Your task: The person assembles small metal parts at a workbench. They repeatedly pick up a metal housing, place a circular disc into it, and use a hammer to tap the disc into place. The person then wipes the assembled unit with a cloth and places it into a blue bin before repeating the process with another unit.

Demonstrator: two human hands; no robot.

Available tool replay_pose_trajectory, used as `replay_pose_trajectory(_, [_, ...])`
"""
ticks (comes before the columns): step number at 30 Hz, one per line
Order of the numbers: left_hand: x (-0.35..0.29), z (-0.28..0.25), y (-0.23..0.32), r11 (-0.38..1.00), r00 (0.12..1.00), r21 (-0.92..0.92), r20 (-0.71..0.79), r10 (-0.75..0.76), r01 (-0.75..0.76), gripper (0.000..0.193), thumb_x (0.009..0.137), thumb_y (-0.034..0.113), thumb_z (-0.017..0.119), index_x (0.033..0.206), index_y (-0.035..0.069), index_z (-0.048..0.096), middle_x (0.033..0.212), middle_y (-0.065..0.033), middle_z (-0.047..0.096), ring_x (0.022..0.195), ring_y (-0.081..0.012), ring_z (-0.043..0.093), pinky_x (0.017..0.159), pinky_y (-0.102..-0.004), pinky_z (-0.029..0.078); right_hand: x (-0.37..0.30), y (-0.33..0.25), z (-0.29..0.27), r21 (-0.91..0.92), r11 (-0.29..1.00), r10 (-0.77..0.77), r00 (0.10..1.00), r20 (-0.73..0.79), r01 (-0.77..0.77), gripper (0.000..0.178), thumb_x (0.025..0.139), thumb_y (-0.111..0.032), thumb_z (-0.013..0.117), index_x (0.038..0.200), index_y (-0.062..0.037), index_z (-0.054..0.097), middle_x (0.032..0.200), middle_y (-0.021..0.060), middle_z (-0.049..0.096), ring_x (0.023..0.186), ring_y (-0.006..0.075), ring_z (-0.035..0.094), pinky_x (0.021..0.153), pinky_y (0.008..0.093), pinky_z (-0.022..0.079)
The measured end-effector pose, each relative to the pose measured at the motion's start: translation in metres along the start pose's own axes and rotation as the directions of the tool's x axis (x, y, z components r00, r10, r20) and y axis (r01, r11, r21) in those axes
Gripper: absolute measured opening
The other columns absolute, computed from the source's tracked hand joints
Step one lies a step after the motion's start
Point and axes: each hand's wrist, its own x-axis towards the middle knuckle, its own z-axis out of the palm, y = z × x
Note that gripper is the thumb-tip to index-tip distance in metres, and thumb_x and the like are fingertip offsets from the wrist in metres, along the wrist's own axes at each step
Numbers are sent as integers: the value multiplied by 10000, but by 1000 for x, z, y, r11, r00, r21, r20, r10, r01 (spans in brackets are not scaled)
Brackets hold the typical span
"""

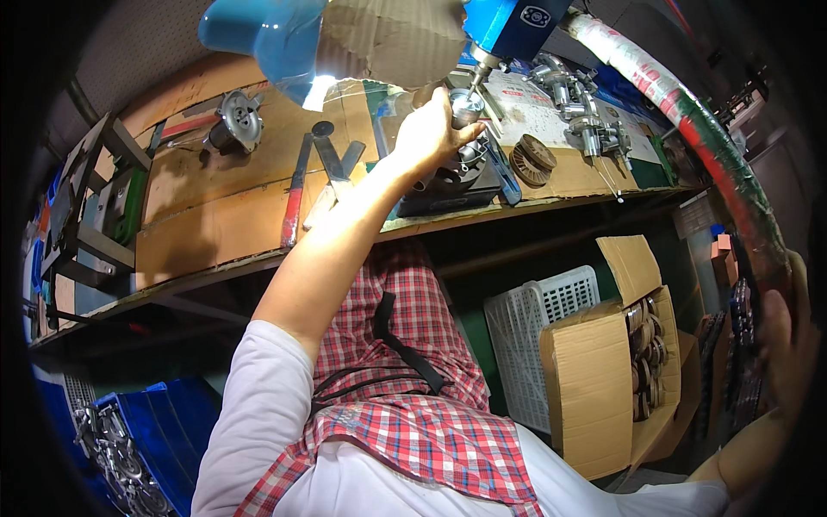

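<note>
My left hand (429, 131) is closed on a round silver metal part (466, 107) below the spindle (481, 71) of a blue machine head (512, 28). A dark block fixture (452, 185) stands under that hand, its top partly hidden by metal pieces. Far to the right, my right hand (788, 336) is wrapped round the lower end of a long curved lever (702, 129), bound in white, red and green tape. That hand lies in shadow near the picture's rim.
A cardboard piece (392, 43) and blue plastic shield hang above the bench. On the bench lie a metal housing (241, 123), red-handled tools (295, 194), a finned disc (533, 160) and several cast assemblies (594, 133). Below are a white basket (517, 323), an open carton (594, 388) and a blue bin (177, 431).
</note>
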Motion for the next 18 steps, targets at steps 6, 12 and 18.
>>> replay_pose_trajectory(6, [5,13,8,999,999,-4,-8,47,-47,703,811,539,735,1118,-34,465,949,-285,669,885,-403,683,780,-443,545,-16,12,45,465,884,66,969,-237,53,603,923,-256,563,1420,41,396,939,138,625,417,52,432,378,190,357])
replay_pose_trajectory(12, [0,10,-2,998,997,22,-59,59,-58,694,814,523,739,1120,-39,471,936,-287,669,883,-403,685,780,-443,545,-18,-39,111,601,795,49,997,66,-79,557,901,-116,500,1411,64,369,828,48,567,473,33,431,433,195,383])
replay_pose_trajectory(18, [3,20,2,995,994,-33,-55,90,-92,694,821,505,736,1147,-49,472,970,-303,662,914,-411,677,809,-446,536,-20,-43,66,703,689,155,983,94,-176,542,867,-106,545,1355,92,420,830,64,610,491,34,442,436,200,375])
